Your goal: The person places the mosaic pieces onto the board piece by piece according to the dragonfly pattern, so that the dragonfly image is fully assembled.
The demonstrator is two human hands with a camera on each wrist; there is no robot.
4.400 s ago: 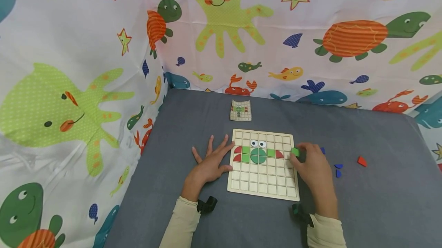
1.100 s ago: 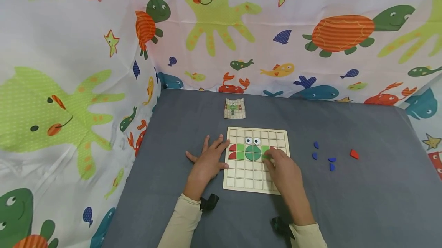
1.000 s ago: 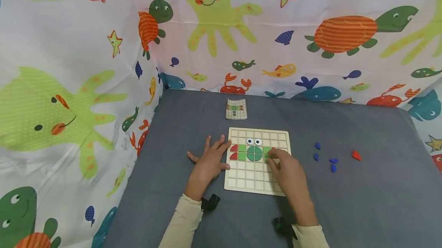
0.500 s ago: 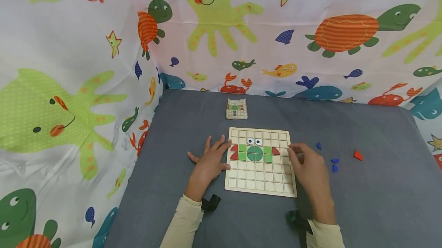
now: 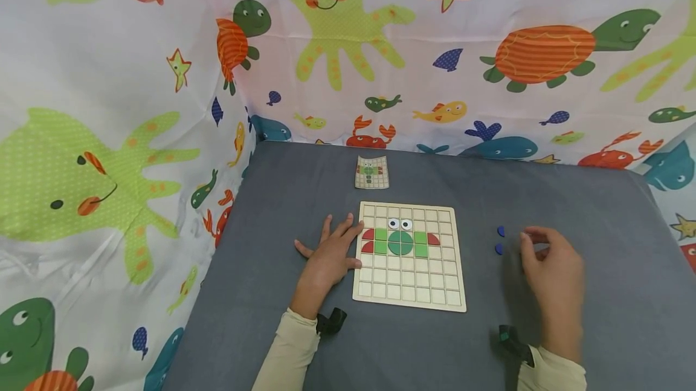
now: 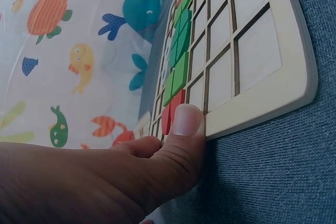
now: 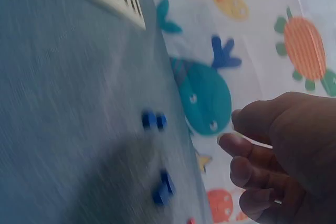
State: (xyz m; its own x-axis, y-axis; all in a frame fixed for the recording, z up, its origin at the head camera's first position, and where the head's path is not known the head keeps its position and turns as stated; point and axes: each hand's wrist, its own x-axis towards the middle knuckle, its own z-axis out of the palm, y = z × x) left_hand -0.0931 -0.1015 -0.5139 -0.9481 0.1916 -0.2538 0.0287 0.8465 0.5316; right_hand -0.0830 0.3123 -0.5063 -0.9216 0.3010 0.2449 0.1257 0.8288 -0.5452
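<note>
A square wooden grid board [image 5: 410, 288] lies on the grey table. Green squares [image 5: 420, 244], a dark green disc of quarter pieces [image 5: 400, 243], red quarter pieces [image 5: 433, 239] and two eye pieces [image 5: 399, 223] sit in its cells. My left hand [image 5: 324, 267] is at the board's left edge with fingers spread; its thumb [image 6: 187, 124] touches the rim. My right hand [image 5: 554, 279] hovers over the table to the right, fingers loosely bent, holding nothing. Left of it lie two blue pieces [image 5: 499, 240]; two more blue pieces [image 7: 164, 188] show in the right wrist view.
Behind the board lies a small pattern card [image 5: 372, 172]. A bit of red [image 7: 191, 221] shows at the bottom of the right wrist view. A sea-animal curtain [image 5: 304, 34] hangs at the back and left of the table.
My right hand has set a green square below the other on the board's right side, let it go and moved right over the loose pieces. The left hand stays at the edge.
</note>
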